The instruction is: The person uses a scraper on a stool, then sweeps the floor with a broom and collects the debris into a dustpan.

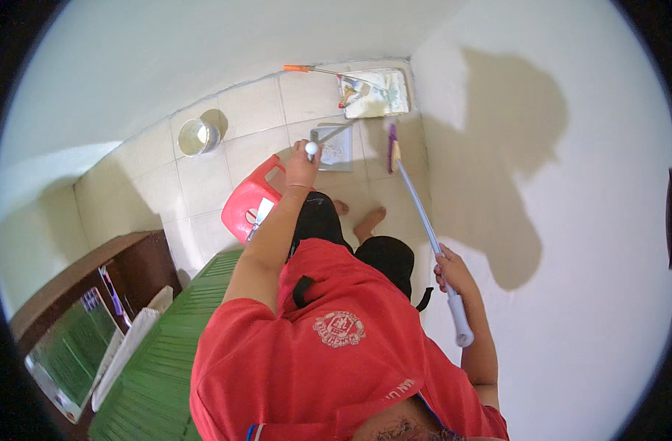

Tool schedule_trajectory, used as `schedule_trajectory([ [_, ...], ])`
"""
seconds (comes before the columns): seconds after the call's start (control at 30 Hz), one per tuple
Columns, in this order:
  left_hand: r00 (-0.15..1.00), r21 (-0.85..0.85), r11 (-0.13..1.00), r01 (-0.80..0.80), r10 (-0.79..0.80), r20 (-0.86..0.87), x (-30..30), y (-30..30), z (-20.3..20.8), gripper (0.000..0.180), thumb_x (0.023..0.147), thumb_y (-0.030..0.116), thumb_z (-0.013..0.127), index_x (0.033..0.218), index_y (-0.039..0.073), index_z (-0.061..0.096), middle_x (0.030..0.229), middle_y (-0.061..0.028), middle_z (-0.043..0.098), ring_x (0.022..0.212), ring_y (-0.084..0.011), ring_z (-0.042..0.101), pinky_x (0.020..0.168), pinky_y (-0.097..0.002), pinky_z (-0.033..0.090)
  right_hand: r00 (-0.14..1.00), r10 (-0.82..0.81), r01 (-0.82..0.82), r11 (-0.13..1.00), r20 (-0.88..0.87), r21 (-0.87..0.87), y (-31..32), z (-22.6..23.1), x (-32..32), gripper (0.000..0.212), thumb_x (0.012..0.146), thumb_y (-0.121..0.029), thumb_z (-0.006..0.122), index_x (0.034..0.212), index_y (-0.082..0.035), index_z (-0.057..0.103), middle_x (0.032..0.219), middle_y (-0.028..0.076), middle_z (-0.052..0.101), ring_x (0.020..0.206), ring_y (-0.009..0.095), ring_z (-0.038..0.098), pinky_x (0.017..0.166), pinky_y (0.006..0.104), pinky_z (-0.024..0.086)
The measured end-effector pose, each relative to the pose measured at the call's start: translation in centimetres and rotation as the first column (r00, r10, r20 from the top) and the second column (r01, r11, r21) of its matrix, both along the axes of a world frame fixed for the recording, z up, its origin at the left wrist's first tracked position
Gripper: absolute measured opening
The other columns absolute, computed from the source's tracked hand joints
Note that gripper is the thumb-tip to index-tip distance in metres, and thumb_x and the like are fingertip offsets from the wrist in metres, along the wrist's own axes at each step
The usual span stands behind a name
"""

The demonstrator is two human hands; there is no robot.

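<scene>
My left hand [303, 165] is closed around the upright handle of a long-handled dustpan [341, 140], just below its white rounded end. The pale dustpan rests on the tiles with small bits of debris in it. In my right hand [453, 270] is the grey shaft of a broom [419, 200], gripped above its thick end piece. The broom slants away from me, and its purple bristles [392, 140] are at the floor, to the right of the dustpan and apart from it.
Beyond the dustpan lies a white paint-smeared tray [376, 110] with an orange-handled tool [297, 68] across it. A bucket [197, 137] stands at the far left. Close on my left are a red plastic stool [240, 209], a green slatted surface [159, 345] and brown furniture [141, 264]. White walls border the right and far sides.
</scene>
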State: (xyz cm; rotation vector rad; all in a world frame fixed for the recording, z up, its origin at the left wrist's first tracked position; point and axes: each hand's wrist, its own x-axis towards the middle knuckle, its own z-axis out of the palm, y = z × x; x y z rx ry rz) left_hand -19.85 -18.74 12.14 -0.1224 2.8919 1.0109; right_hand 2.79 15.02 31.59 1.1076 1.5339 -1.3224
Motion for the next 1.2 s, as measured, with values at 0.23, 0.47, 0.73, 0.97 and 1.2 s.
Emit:
schedule_trajectory([
  [0.23,0.999,0.076,0.996,-0.052,0.051,0.012,0.9,4.7,-0.3,0.035,0.087,0.032,0.065,0.108,0.007,0.054,0.106,-0.0184,0.058,0.089,-0.0412,0.061,0.073,-0.0488,0.050,0.997,0.078,-0.080,0.988,-0.024,-0.132,1.3,-5.2,-4.1,0.047,0.097,-0.024,0.046,0.141,-0.011,0.039,0.060,0.000,0.047,0.041,0.012,0.045,0.036,0.0288,0.038],
  [0.47,0.988,0.133,0.988,-0.076,0.092,-0.124,2.6,8.2,-2.3,0.034,0.085,0.029,0.066,0.105,0.006,0.051,0.105,-0.0213,0.058,0.093,-0.0426,0.060,0.076,-0.0495,0.050,0.973,0.227,-0.231,0.956,-0.043,-0.179,9.6,5.1,-4.2,0.055,0.094,-0.017,0.043,0.148,-0.011,0.032,0.060,0.000,0.046,0.036,0.010,0.039,0.031,0.0251,0.032],
  [0.73,0.998,0.069,0.995,-0.067,0.067,-0.002,3.6,11.5,1.9,0.031,0.080,0.021,0.066,0.104,0.009,0.050,0.101,-0.0176,0.056,0.084,-0.0391,0.063,0.071,-0.0493,0.052,0.985,0.168,-0.169,0.947,-0.026,-0.274,14.9,7.0,-8.7,0.063,0.089,-0.016,0.047,0.148,-0.006,0.026,0.068,0.002,0.050,0.040,0.007,0.043,0.032,0.0214,0.038],
  [0.97,0.994,0.179,0.978,-0.106,0.103,0.024,5.6,11.3,1.2,0.034,0.081,0.020,0.065,0.109,0.009,0.050,0.102,-0.0177,0.057,0.084,-0.0392,0.063,0.073,-0.0489,0.051,0.998,-0.068,0.059,0.929,-0.012,-0.366,18.2,4.0,-11.8,0.060,0.088,-0.015,0.051,0.144,-0.003,0.032,0.073,0.005,0.053,0.041,0.009,0.045,0.032,0.0221,0.043],
  [1.2,0.994,0.252,0.964,-0.088,0.102,-0.043,5.8,16.2,-1.6,0.031,0.082,0.023,0.064,0.106,0.008,0.052,0.102,-0.0176,0.056,0.084,-0.0393,0.062,0.073,-0.0485,0.051,0.897,-0.428,0.409,0.709,0.110,-0.575,22.9,0.6,-15.2,0.049,0.090,-0.020,0.051,0.130,0.005,0.043,0.078,0.012,0.055,0.059,0.015,0.053,0.045,0.0275,0.051],
])
